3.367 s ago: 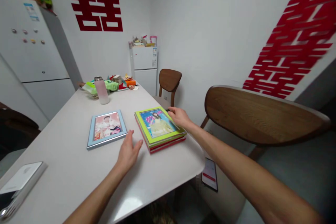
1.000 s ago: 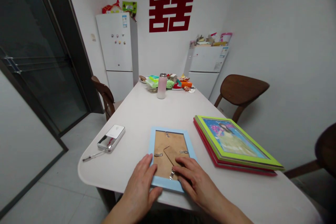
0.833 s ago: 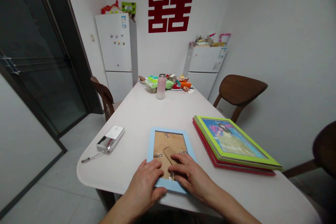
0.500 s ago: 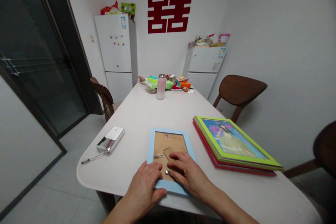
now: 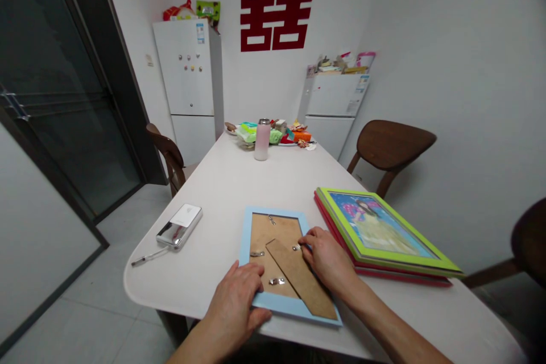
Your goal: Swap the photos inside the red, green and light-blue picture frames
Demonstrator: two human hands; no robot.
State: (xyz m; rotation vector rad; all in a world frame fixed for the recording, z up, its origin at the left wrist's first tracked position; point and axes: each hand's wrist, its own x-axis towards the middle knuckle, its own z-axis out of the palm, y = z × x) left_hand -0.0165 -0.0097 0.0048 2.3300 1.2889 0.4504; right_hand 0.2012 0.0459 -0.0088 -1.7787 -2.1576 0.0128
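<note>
The bare right hand (image 5: 328,259) is the nearer one to the small metal clip (image 5: 296,248) at the right side of the light-blue rectangular picture frame (image 5: 246,236) — the clip is sitting just left of its fingertips, and the fingers are bunching narrowly there. The frame is lying face down on the glossy white table (image 5: 217,193), near its front edge, its long axis running away from the person. The bare left hand (image 5: 236,298) is resting on the near left corner, fingers lying loosely over the border and the brown fibreboard back (image 5: 281,230), thumb standing apart at the front edge. A flat brown stand leg (image 5: 302,278) is slanting from the middle of the back toward the near right corner, overlapping the border (the bottom metal clip (image 5: 277,281) is showing just left of it). The right hand is hiding part of the right border, so whether finger and thumb are pinching the clip or only touching it, I cannot tell; the picture side is facing down, out of sight — and both forearms are running off the bottom edge
</note>
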